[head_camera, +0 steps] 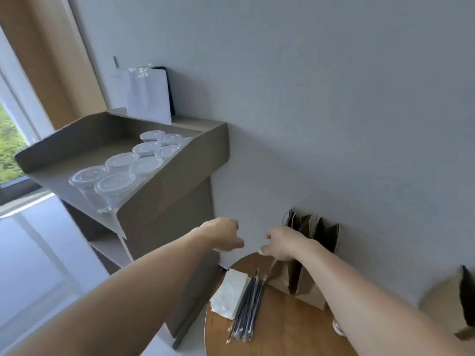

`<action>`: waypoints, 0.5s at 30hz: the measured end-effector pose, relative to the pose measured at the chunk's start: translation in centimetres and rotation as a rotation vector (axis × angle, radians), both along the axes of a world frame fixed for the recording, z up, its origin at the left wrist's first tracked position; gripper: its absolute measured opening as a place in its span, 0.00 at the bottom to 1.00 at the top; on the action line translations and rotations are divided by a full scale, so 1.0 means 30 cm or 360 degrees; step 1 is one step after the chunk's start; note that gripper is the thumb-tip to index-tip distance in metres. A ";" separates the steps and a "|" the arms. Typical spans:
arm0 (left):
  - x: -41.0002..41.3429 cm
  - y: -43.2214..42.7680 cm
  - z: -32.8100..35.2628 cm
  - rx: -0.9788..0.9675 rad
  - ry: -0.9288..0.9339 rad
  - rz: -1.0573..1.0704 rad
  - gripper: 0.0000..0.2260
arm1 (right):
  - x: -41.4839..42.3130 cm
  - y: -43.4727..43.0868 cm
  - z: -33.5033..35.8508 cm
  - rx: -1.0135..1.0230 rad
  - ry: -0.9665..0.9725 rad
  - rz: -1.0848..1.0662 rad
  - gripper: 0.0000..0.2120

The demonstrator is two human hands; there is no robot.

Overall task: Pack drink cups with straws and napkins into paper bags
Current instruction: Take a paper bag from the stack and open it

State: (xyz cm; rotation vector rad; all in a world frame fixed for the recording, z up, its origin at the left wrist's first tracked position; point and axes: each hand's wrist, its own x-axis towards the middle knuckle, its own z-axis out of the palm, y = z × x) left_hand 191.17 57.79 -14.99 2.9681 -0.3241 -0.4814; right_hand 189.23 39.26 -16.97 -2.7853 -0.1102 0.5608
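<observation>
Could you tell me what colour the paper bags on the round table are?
Brown paper bags, seen in the head view.

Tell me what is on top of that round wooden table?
On the round table lie a stack of white napkins, a bundle of wrapped straws beside it, and brown paper bags standing by the wall. The right arm covers part of the tabletop and the bags.

Both hands reach forward: left hand [223, 235] loosely curled in the air, right hand [281, 244] beside paper bags [308, 265] standing on round tabletop [282, 325]; napkins [228, 294], straws [250, 307], lidded cups [120, 170] on shelf [159, 186].
</observation>
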 end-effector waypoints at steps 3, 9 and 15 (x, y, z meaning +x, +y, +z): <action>0.162 -0.073 -0.046 -0.0052 0.0034 -0.0185 0.27 | 0.085 -0.055 -0.040 0.0035 0.0040 -0.0174 0.21; 0.442 -0.208 -0.130 -0.0120 0.0160 -0.0539 0.26 | 0.214 -0.151 -0.075 0.0029 0.0069 -0.0559 0.24; 0.520 -0.374 -0.210 -0.0079 0.0241 -0.0950 0.19 | 0.182 -0.238 -0.172 -0.0038 0.0078 -0.0880 0.24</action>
